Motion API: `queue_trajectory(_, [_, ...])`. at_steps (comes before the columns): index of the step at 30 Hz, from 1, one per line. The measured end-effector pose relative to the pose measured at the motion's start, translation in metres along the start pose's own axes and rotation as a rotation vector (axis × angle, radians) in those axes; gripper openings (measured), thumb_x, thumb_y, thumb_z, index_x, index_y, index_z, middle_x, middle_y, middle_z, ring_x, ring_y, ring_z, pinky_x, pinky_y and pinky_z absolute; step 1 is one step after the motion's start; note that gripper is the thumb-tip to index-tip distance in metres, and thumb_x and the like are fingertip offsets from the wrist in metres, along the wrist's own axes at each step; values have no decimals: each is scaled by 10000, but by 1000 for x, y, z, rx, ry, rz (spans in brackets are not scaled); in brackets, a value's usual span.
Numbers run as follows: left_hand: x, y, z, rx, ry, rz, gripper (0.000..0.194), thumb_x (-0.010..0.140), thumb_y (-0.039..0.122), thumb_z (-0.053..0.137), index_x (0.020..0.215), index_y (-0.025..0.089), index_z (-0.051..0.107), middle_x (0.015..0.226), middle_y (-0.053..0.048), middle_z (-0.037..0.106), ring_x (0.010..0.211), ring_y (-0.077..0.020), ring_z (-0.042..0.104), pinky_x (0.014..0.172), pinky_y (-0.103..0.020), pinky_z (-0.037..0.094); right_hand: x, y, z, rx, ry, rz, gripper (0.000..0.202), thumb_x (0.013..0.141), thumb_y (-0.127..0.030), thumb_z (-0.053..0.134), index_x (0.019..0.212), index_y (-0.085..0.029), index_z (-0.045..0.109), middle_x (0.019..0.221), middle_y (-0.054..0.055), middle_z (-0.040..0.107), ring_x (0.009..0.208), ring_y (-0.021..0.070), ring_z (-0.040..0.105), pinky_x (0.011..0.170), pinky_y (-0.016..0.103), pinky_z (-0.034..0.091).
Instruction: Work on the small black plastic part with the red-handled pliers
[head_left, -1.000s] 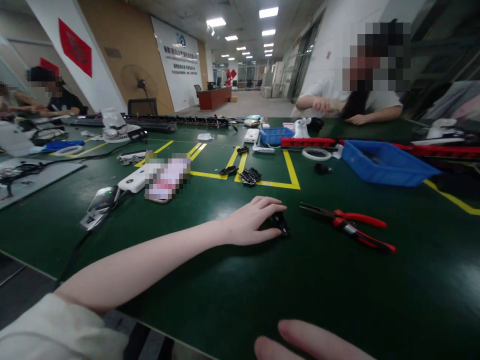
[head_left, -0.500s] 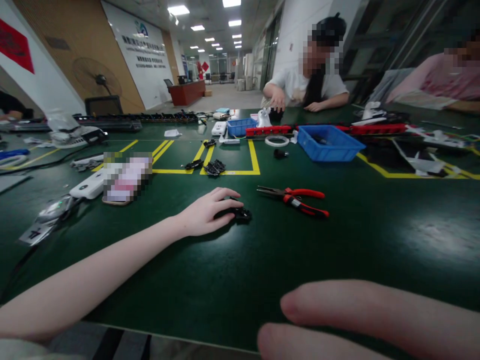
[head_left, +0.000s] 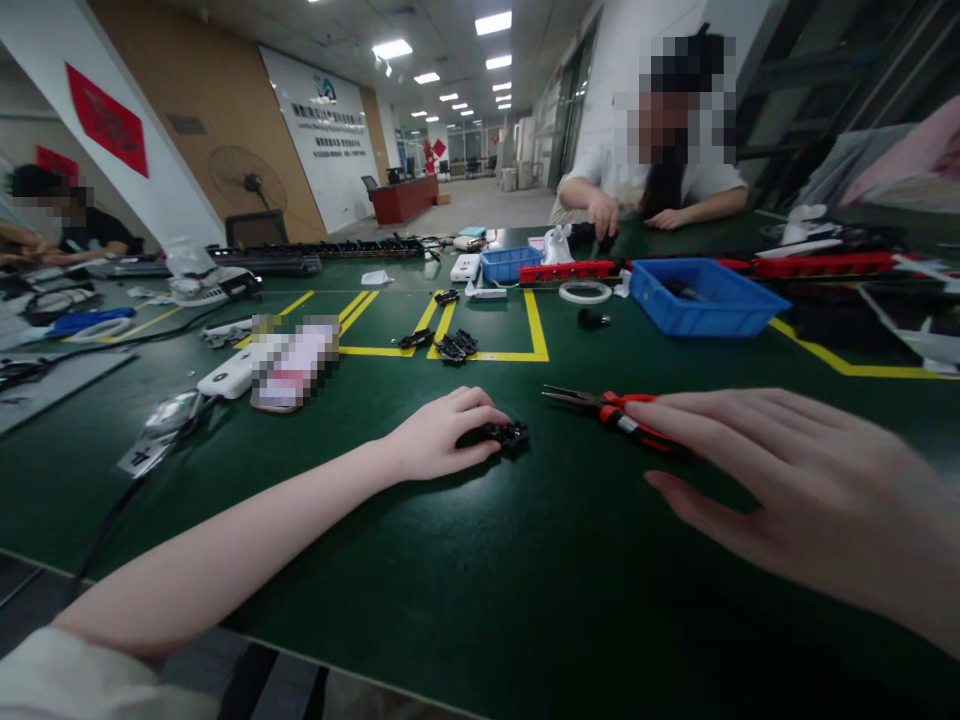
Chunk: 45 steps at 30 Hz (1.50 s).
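Observation:
My left hand (head_left: pixel 448 432) rests on the table with its fingers curled over a small black part (head_left: pixel 511 436), whose right end sticks out past the fingertips. To its right lie red-and-black long-nose pliers (head_left: pixel 606 404), jaws pointing left. Above their handles reaches my right hand (head_left: pixel 772 470), thumb apart from the outstretched fingers. Its fingertips cover part of the handles; whether they touch them I cannot tell. Beyond my left hand are more black parts: a small cluster (head_left: pixel 457 346) and a single piece (head_left: pixel 415 339).
A phone (head_left: pixel 298 365) lies beside a white power bank (head_left: pixel 234 373) and cable at left. Farther back stand a large blue bin (head_left: pixel 705 300) and a smaller blue bin (head_left: pixel 511 265). Yellow tape marks the green table (head_left: pixel 465 560). Across it sits a person (head_left: pixel 667 180).
My right hand has moved from the lower right edge up to the pliers' handles. My left hand keeps its hold on the black part. The whole view has shifted a little.

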<state>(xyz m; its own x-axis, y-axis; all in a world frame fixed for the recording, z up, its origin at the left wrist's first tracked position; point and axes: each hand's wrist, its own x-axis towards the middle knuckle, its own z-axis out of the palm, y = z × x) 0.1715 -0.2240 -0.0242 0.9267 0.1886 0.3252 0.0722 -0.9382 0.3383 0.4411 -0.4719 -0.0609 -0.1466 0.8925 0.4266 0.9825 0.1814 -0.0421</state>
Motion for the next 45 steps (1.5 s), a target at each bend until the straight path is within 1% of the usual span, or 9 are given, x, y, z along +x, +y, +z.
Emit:
queue_trajectory(3, [1, 0, -1, -14, -14, -5, 328, 894, 302, 531, 1205, 202, 557, 1110, -91, 558, 1009, -214, 556, 910, -361, 469, 78, 43, -13, -101, -90, 28, 778, 803, -650, 505, 1416, -183, 397, 1390, 164, 465, 1193, 368, 500, 980, 533, 428])
queue_trajectory(7, [2, -1, -3, -21, -39, -31, 308, 849, 317, 563, 1127, 186, 586, 1030, -77, 563, 960, -219, 561, 882, -354, 468, 85, 69, 11, -86, -166, 207, 730, 858, -650, 380, 1413, -176, 393, 1241, 175, 560, 1036, 329, 594, 833, 472, 516])
queue_trajectory(11, [1, -3, -3, -21, -54, -26, 290, 822, 314, 586, 1079, 180, 593, 1021, -66, 547, 927, -203, 564, 851, -331, 476, 83, 67, 19, -124, -184, 211, 770, 813, -710, 397, 1358, -168, 454, 1160, 170, 575, 979, 327, 589, 782, 468, 513])
queue_trajectory(17, [0, -5, -1, -75, -19, -16, 267, 828, 280, 587, 1076, 180, 588, 1059, -70, 546, 956, -195, 574, 868, -319, 485, 122, 46, 17, -151, -167, 128, 583, 840, -665, 380, 1005, -157, 613, 975, 145, 618, 870, 287, 585, 746, 429, 478])
queue_trajectory(22, [0, -5, -3, -92, 19, -36, 256, 846, 265, 590, 1085, 172, 595, 1078, -80, 566, 977, -194, 588, 878, -320, 495, 150, 32, 24, -77, -212, 71, 515, 813, -643, 448, 941, -168, 599, 920, 128, 643, 800, 256, 599, 668, 374, 479])
queue_trajectory(27, [0, -10, -2, -87, 16, -29, 273, 892, 273, 562, 1140, 165, 599, 1118, -86, 590, 988, -186, 601, 873, -310, 506, 154, 31, 25, -24, -236, 115, 504, 791, -640, 488, 980, -185, 594, 842, 102, 668, 702, 240, 615, 580, 350, 475])
queue_trajectory(34, [-3, -16, 0, -99, 26, -32, 224, 924, 268, 538, 1087, 163, 652, 1148, -70, 610, 1010, -173, 617, 886, -288, 506, 145, 42, 35, -110, -105, 20, 491, 834, -570, 470, 1075, -161, 593, 972, 124, 657, 775, 261, 639, 634, 378, 511])
queue_trajectory(38, [-4, -17, 0, -96, 36, -17, 182, 912, 258, 563, 1018, 166, 679, 1151, -61, 603, 1003, -167, 618, 882, -281, 506, 142, 44, 37, -138, -53, 50, 452, 867, -539, 457, 1094, -162, 559, 984, 128, 636, 816, 265, 641, 608, 360, 519])
queue_trajectory(45, [-4, -22, 3, -220, 89, -28, 123, 857, 256, 641, 883, 139, 668, 1047, -61, 608, 921, -154, 620, 816, -269, 511, 137, 41, 32, -106, 81, -10, 474, 808, -555, 554, 1096, -179, 528, 999, 123, 619, 876, 279, 628, 688, 389, 535])
